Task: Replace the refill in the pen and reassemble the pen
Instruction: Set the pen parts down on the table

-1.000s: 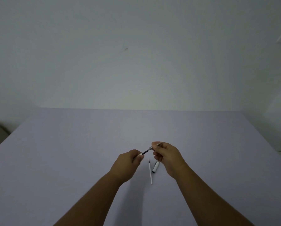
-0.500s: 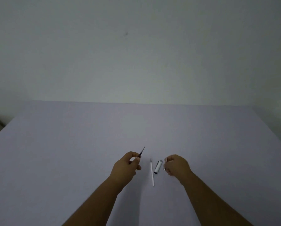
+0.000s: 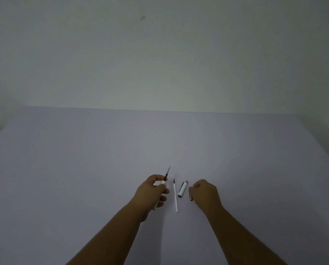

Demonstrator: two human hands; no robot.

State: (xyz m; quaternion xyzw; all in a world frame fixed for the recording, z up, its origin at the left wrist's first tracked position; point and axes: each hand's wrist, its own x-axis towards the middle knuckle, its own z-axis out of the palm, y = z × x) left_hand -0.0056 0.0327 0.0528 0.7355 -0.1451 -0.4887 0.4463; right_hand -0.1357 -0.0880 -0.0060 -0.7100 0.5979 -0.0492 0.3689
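Pen dismantled; refill swap pending

Left hand (image 3: 152,192) clamps white pen barrel (image 3: 163,182), dark refill (image 3: 167,172) protruding; right hand (image 3: 204,194) pinches small metal tip piece (image 3: 190,196); white spare refill (image 3: 175,196) and white cap (image 3: 182,189) lie between

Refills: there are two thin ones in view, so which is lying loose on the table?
The thin white refill with the dark tip, flat between the hands beside the white cap. The dark refill sticks from the barrel in the left hand.

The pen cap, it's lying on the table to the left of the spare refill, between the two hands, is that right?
Not quite. In the head view the pen cap lies to the right of the spare refill, not the left. It is on the table, between the left hand and right hand.
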